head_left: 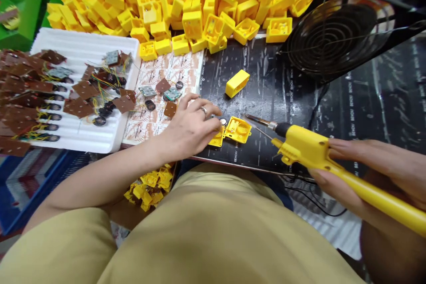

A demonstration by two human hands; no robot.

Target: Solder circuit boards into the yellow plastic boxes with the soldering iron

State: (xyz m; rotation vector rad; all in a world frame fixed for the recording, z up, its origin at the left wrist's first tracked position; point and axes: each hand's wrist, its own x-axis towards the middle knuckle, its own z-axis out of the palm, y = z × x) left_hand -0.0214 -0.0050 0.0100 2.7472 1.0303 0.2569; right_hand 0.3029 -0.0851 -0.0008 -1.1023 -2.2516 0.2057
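Observation:
My right hand (372, 173) is wrapped around a yellow soldering iron (309, 146) with a trigger-like body. Its metal tip points left, a little to the right of a small open yellow plastic case (238, 129) that shows a grid of holes inside. My left hand (196, 122), with a ring on one finger, curls over the case's other half (217, 138) at the bench edge. A small round silver part (223, 121) shows by its fingertips; what lies under the palm is hidden. Beyond them a closed-sided yellow case (237, 83) lies alone on the black bench.
Yellow cases (186, 0) are heaped along the back. A white foam tray (116, 49) at left bears brown circuit boards with wired speakers; a few more lie on patterned paper (146, 120). A black fan (336, 35) stands back right. Below the bench is a box of yellow parts (153, 186).

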